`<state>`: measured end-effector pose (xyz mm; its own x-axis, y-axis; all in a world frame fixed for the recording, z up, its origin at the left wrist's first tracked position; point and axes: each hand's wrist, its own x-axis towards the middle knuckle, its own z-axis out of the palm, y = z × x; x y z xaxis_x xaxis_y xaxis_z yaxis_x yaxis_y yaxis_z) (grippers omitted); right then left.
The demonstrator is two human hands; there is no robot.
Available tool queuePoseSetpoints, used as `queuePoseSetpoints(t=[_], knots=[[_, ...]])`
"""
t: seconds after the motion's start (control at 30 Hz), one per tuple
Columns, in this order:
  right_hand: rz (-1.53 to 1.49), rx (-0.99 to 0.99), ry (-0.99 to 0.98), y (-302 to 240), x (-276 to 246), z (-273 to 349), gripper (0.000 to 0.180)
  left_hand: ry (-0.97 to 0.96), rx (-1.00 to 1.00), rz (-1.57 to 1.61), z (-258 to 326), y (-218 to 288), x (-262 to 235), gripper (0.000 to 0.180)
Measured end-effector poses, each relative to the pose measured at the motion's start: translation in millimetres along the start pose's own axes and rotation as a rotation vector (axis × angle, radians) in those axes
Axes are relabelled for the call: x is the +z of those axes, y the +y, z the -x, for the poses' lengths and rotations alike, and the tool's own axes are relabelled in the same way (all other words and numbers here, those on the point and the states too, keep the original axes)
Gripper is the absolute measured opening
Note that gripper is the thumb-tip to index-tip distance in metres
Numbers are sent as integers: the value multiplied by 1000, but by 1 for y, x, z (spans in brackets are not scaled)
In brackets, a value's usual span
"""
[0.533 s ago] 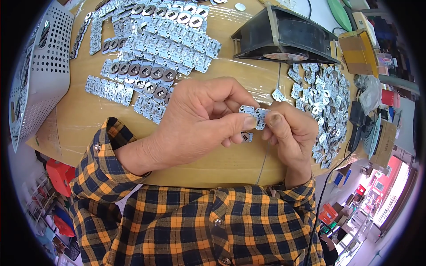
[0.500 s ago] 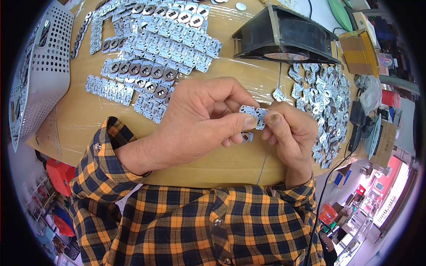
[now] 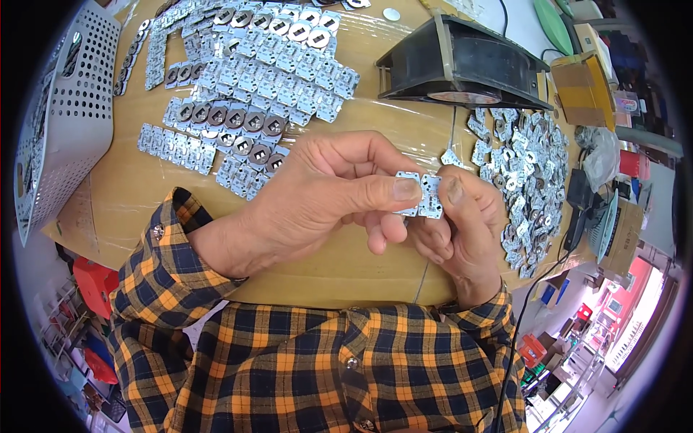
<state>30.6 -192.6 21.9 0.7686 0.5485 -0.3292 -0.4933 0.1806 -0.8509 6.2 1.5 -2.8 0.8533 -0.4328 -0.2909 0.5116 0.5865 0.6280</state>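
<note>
Two small pale circuit boards [image 3: 431,196] are side by side above the surface [image 3: 332,270]; the left hand [image 3: 310,189] has its grip clamped on the left one, thumb on top. The right hand [image 3: 468,216] has its thumb at the other's right edge, but whether that grip is closed I cannot tell. Rows of boards [image 3: 278,71] lie far left, a loose heap [image 3: 533,189] at right

Basket [image 3: 85,105] at L edge of tbl [image 3: 339,278], board strips [image 3: 271,66] R of it, fan [image 3: 476,61] back R, board pile [image 3: 530,180] in frt of fan's R end.
</note>
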Motion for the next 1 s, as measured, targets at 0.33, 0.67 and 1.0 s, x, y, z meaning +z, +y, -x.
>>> queuePoseSetpoints(t=[0.33,0.67,1.0], knots=[[-133,32,16,-1,-1,-1,31,-43,13,151,-5,-5,-3,17],[233,-158,104,4,-6,-3,31,52,425,-420,5,-1,7,22],[398,-145,132,6,-7,1,24,143,540,-725,7,-8,6,18]])
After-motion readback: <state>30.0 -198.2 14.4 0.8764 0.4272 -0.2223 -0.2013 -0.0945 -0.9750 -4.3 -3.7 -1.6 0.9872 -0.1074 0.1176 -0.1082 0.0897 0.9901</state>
